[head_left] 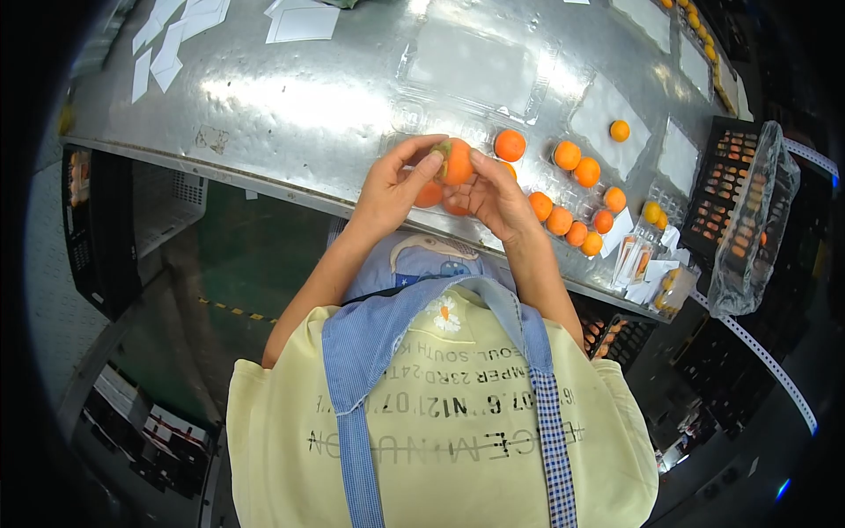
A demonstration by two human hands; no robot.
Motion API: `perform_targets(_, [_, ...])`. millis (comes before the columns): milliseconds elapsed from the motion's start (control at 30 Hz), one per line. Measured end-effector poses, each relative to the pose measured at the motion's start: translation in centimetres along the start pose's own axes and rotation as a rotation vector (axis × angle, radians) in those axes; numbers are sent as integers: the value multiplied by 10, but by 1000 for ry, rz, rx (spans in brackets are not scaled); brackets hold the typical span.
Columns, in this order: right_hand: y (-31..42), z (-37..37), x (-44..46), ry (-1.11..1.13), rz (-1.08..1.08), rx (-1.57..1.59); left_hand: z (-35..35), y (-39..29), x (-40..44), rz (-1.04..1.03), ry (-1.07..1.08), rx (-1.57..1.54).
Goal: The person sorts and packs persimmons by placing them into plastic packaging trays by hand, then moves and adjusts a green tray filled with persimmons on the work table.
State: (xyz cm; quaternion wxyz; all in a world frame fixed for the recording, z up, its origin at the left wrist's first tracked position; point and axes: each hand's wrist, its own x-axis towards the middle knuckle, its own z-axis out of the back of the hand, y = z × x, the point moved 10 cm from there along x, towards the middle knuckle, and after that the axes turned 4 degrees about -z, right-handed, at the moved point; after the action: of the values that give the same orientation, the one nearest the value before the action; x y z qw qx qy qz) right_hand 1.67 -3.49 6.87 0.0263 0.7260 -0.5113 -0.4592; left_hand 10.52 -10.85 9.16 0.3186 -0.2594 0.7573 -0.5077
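An orange persimmon (459,162) with a green-brown leafy cap is held up between my two hands, over the table's near edge. My left hand (393,183) pinches it at the cap side with thumb and fingers. On its other side, my right hand (503,195) has thumb and fingertips closed against the skin. Just below the hands, another persimmon (429,194) is partly hidden by the fingers. A clear plastic tray (410,114) lies beyond them. To the right of my right hand sit several more orange fruits, including a persimmon (510,144) and one nearer (559,221).
The metal table (290,114) carries white papers (302,21) at the far left and a clear tray (475,62) in the middle. Clear packs with labels (632,260) lie at the right edge. Black crates stand at the right (723,176) and left (104,229).
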Motion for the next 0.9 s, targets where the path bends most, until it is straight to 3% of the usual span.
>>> perform_targets(133, [3, 0, -1, 36, 22, -19, -1, 6, 0, 57, 10, -17])
perform_targets(333, [57, -25, -31, -217, 646, -980, -8, 14, -3, 209, 52, -278])
perform_targets(433, [66, -40, -41, -207, 798, -1160, -14, 9, -5, 236, 73, -369])
perform_targets(533, [69, -49, -47, -197, 911, -1242, -12, 11, -4, 186, 79, -298])
perform_targets(633, [68, -40, -44, -208, 850, -1073, -8, 7, -4, 120, 53, -292])
perform_targets(900, [61, -36, -37, -187, 803, -1087, -3, -4, -3, 13, 31, -228])
